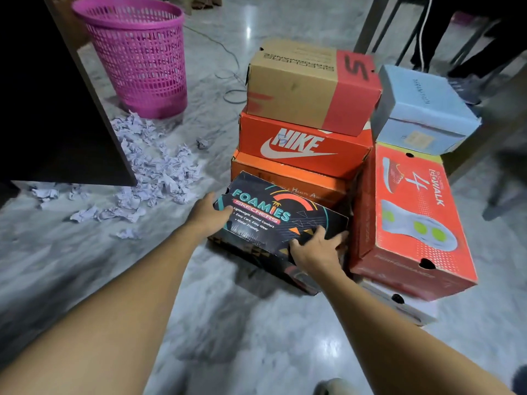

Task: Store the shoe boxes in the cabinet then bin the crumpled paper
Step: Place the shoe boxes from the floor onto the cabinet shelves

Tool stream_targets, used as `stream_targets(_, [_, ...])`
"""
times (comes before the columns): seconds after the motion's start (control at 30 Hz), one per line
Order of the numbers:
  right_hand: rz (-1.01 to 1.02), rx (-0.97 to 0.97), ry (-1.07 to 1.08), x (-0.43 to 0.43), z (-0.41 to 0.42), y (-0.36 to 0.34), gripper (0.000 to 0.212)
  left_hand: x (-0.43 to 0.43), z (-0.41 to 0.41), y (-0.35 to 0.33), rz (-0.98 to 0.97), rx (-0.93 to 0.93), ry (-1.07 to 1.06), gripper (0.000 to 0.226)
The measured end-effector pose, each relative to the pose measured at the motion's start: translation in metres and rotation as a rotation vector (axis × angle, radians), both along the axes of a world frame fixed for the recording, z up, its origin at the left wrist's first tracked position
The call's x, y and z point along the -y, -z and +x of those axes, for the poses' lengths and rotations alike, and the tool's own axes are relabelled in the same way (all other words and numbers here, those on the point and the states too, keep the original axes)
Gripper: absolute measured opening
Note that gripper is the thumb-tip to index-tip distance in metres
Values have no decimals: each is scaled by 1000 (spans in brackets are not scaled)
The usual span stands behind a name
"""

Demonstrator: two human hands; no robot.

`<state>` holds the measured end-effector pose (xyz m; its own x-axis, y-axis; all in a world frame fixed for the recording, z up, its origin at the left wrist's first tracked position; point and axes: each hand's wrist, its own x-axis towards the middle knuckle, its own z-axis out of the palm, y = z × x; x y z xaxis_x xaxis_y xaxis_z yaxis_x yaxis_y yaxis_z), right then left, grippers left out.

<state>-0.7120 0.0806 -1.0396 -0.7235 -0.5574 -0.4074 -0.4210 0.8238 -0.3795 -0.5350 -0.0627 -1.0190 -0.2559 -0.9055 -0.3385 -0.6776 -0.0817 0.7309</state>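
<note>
A black Foamies shoe box (273,220) leans tilted against a stack on the marble floor. My left hand (208,213) holds its left end, and my right hand (316,248) grips its right front corner with the thumb on the lid. Behind it are stacked an orange box (288,181), a red Nike box (302,145) and a brown and red Skechers box (310,84). To the right a red GoWalk box (410,218) carries a light blue box (422,109). Crumpled paper (154,172) lies scattered at the left, in front of a pink mesh bin (139,52).
A dark cabinet panel (57,109) stands at the far left beside the bin. A white box (399,303) lies under the GoWalk box. A cable (228,81) runs over the floor behind. A person's legs (445,38) and table legs stand at the back right.
</note>
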Motion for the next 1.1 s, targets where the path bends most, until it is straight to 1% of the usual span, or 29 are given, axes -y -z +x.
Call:
stream_targets(0.07, [-41, 11, 61, 2, 0, 2, 73, 1, 7, 2, -34, 40, -34, 58])
stream_targets(0.13, [-86, 19, 76, 3, -1, 0, 74, 2, 21, 4, -73, 122, -52, 48])
stream_targets(0.2, [-195, 34, 73, 2, -2, -5, 79, 0, 40, 9, -71, 182, -72, 34])
stream_targets(0.23, [-265, 53, 74, 1, -4, -5, 80, -1, 50, 13, -56, 194, -100, 32])
stream_targets(0.3, [-363, 124, 105, -2, -7, -3, 79, -3, 67, 21, -6, 190, -153, 36])
stream_targets(0.37, [-411, 237, 163, -8, -8, 4, 77, -7, 78, 29, 80, 143, -175, 43])
stream_targets(0.43, [-455, 359, 215, -13, -7, 13, 65, -11, 84, 36, 189, 46, -217, 45])
stream_targets(0.5, [-498, 512, 236, -17, -2, 20, 43, -15, 87, 39, 256, -50, -247, 36])
stream_targets(0.53, [-530, 590, 237, -19, 1, 23, 34, -16, 88, 43, 259, -87, -258, 31])
stream_targets(0.57, [-563, 639, 232, -20, 4, 26, 29, -16, 90, 47, 255, -113, -269, 28])
stream_targets(0.6, [-588, 658, 217, -20, 6, 27, 29, -17, 91, 47, 237, -138, -275, 27])
stream_targets(0.63, [-599, 666, 187, -21, 8, 25, 33, -17, 95, 47, 217, -142, -275, 27])
stream_targets(0.7, [-601, 675, 130, -20, 10, 19, 48, -19, 100, 47, 174, -121, -275, 28])
stream_targets(0.73, [-618, 706, 115, -19, 11, 16, 52, -19, 103, 47, 152, -122, -281, 29])
stream_targets(0.87, [-622, 789, 5, -6, 11, 6, 47, -23, 115, 30, 28, -134, -374, 32])
stream_targets(0.97, [-594, 762, -43, 5, 13, -3, 51, -17, 130, 10, -40, -184, -446, 47])
stream_targets(1.03, [-616, 740, -114, 14, 16, -10, 48, -12, 144, -8, -70, -224, -501, 57])
stream_targets(1.07, [-633, 736, -153, 20, 20, -13, 45, -9, 153, -16, -96, -249, -525, 54])
stream_targets(1.1, [-647, 736, -188, 25, 25, -19, 42, -9, 161, -28, -123, -256, -537, 44])
